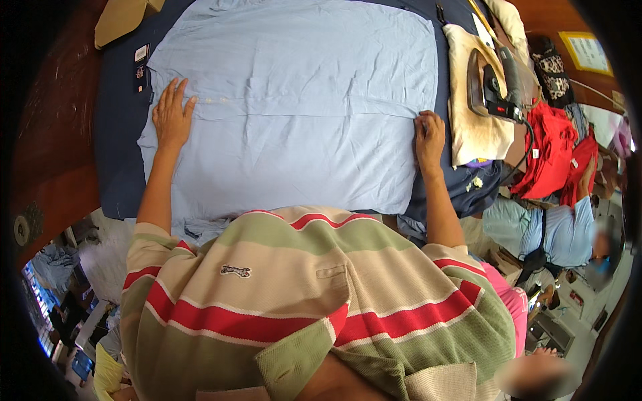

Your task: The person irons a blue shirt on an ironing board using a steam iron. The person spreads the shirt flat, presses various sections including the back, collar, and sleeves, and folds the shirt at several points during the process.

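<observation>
A light blue shirt (287, 154) lies spread out over a dark navy cloth (119, 160), with wrinkles across it and a seam running from side to side. My left hand (172, 117) rests flat on the shirt's left part, its fingers stretched. At the right edge, my right hand (430, 137) has its fingers curled and pinched on the shirt's border. Beyond that hand, an iron (498, 83) with a dark handle sits on a scorched cream cloth pad (471, 144). A dark tag (140, 69) lies by the shirt's upper left side.
A piece of brown cardboard (124, 20) lies at the far left corner. Red garments (545, 150) are heaped on the right, past the iron's cord (528, 144). A person in light blue (565, 234) stands on the right, with a hand near the red garments.
</observation>
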{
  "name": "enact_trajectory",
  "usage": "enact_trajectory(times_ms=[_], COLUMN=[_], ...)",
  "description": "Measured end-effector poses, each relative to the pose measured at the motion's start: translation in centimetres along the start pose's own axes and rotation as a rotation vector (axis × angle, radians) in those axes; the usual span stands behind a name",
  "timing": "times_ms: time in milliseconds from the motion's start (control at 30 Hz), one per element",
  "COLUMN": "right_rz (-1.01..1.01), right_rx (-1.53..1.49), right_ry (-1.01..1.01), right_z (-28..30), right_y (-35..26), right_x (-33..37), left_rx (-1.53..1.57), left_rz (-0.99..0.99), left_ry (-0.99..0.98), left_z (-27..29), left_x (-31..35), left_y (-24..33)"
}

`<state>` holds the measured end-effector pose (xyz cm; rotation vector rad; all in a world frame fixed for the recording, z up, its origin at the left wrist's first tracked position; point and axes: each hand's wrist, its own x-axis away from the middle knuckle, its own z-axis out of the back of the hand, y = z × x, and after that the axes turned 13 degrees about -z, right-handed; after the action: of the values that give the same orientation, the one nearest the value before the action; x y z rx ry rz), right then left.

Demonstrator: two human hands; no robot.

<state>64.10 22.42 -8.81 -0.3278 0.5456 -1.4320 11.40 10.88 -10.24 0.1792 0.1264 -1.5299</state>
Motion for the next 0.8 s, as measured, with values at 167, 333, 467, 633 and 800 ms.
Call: enact_trajectory(times_ms=[167,333,467,633,800], right_rz=[0.400,0.330,-0.282,-0.152,-0.016], right_rx=[0.246,0.075,-0.136,0.250,0.269], right_ry=[0.122,-0.193,-0.165,-0.025,-0.019], right_z=[1.9,2.6,2.6,0.4,0.0], right_y=[0.4,1.6,0.5,-0.1,0.7], right_x=[1.3,0.1,-1.8,-4.8,-4.7], left_rx=[-0.020,-0.094,0.566,0.628,0.802], left_rz=[0.019,-0.009,-0.579,-1.309,-1.271], left_ry=[-0.058,0.052,0.072,0.003,-0.034], left_z=[-0.3,0.1,1.6,4.1,-1.4], left_x=[0.5,-0.4,-2.2,0.8,2.8], left_y=[-0.6,3.9,21.0,37.2,40.4])
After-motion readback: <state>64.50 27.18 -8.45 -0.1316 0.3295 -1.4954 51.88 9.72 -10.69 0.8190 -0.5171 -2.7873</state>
